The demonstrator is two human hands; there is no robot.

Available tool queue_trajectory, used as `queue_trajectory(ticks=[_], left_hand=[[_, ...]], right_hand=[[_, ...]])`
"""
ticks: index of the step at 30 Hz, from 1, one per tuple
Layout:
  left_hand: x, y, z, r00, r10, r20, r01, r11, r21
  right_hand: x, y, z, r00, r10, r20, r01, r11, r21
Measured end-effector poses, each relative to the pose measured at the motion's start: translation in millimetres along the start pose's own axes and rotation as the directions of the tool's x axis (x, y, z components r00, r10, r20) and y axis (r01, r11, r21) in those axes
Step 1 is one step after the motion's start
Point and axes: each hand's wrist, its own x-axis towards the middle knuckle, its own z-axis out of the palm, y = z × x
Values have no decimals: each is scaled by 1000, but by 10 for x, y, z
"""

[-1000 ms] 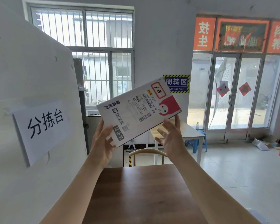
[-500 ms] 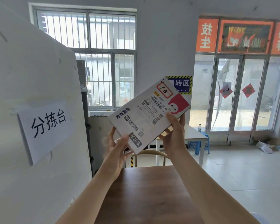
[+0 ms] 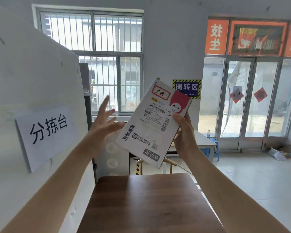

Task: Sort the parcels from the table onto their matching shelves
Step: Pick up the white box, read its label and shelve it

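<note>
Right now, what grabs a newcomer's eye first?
The white parcel, held up at centre frame by the right hand gripping its right edge, label facing the camera. The left hand hovers, fingers spread, beside its left edge. Below is a brown table.

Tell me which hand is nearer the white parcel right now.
Right. The right hand grips the white parcel by its right edge; the left hand is open beside its left edge.
</note>
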Motion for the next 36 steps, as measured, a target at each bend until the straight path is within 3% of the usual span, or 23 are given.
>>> queue_trajectory(ticks=[4, 11, 17, 24, 28, 36], left_hand=[[23, -41, 140, 991, -52, 123, 55, 998, -16], [-89, -345, 426, 954, 4, 299, 36, 991, -128], [-136, -454, 420, 973, 7, 229, 35, 983, -178], [-126, -362, 329, 988, 98, 118, -58, 950, -307], [-129, -333, 243, 988, 138, 76, -110, 950, -292], [-258, -336, 4, 992, 105, 65, -91, 978, -189]], right_hand=[[4, -9, -43, 995, 50, 86, -45, 998, -54], [-41, 52, -154, 981, 84, 172, -65, 991, -115], [-70, 118, -169, 977, 85, 194, -65, 992, -108], [-136, 47, -16, 972, -24, 235, 31, 999, -26], [-200, 94, 138, 954, -98, 285, 113, 993, -38], [-317, 227, 311, 940, -93, 328, 85, 996, 37]])
